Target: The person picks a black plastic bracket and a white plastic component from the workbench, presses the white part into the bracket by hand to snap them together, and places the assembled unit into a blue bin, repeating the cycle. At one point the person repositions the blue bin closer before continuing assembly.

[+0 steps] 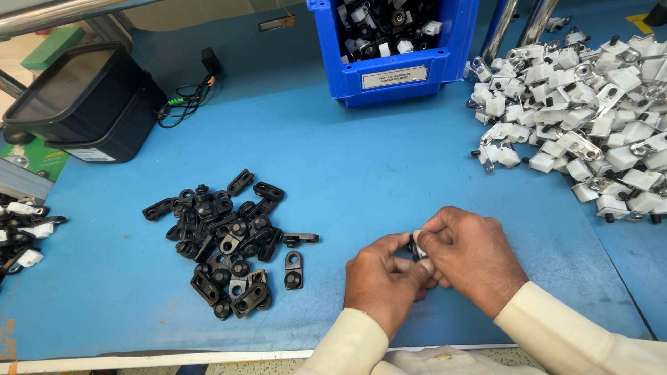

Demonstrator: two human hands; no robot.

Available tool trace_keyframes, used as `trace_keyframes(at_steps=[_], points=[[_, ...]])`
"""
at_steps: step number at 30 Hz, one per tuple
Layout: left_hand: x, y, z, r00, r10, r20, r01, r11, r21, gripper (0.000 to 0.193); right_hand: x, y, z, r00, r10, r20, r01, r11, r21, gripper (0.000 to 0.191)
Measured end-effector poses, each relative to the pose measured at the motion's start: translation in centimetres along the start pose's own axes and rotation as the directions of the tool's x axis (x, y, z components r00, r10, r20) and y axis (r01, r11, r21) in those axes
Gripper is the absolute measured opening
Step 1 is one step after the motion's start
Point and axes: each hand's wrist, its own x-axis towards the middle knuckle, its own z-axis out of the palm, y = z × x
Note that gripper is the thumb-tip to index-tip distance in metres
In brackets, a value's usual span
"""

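Observation:
My left hand (381, 279) and my right hand (472, 257) meet over the blue table (361, 167), near its front edge. Between their fingertips they pinch one small part (417, 245), black with a white piece; most of it is hidden by my fingers. A heap of black plastic pieces (229, 243) lies on the table to the left of my left hand. A large heap of white-and-metal parts (583, 125) lies to the far right, beyond my right hand.
A blue bin (396, 69) with black and white parts stands at the back centre. A black box (83, 104) with a cable sits at the back left. More mixed parts (21, 229) lie at the left edge. Metal posts (521, 24) rise behind the white heap.

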Motion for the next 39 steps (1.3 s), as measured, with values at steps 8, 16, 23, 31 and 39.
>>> trace_keyframes(at_steps=[8,16,23,31,39], points=[[-0.2,-0.2,0.1,0.994,-0.107,-0.030,0.091,0.940,-0.329,0.052,0.6,2.3,-0.4,0.977,0.044,0.209,-0.148,0.846,0.513,0.034],[-1.3,0.2,-0.9,0.984,-0.134,0.115,0.172,0.871,-0.459,0.054,1.0,3.3,-1.5,0.854,0.226,0.468,-0.445,0.782,0.436,0.042],[-1.4,0.2,-0.1,0.984,-0.147,0.105,0.178,0.885,-0.430,0.051,2.6,5.0,-1.6,0.827,0.197,0.526,-0.476,0.744,0.469,0.030],[-0.8,0.9,1.8,0.985,-0.152,-0.083,0.113,0.926,-0.359,0.041,-0.5,4.9,1.1,0.999,0.019,-0.050,-0.009,0.982,0.190,0.017],[-0.7,1.9,1.9,0.975,-0.220,-0.028,0.182,0.869,-0.460,0.043,-1.7,4.7,-1.5,0.955,-0.289,-0.066,0.296,0.946,0.134,0.023]])
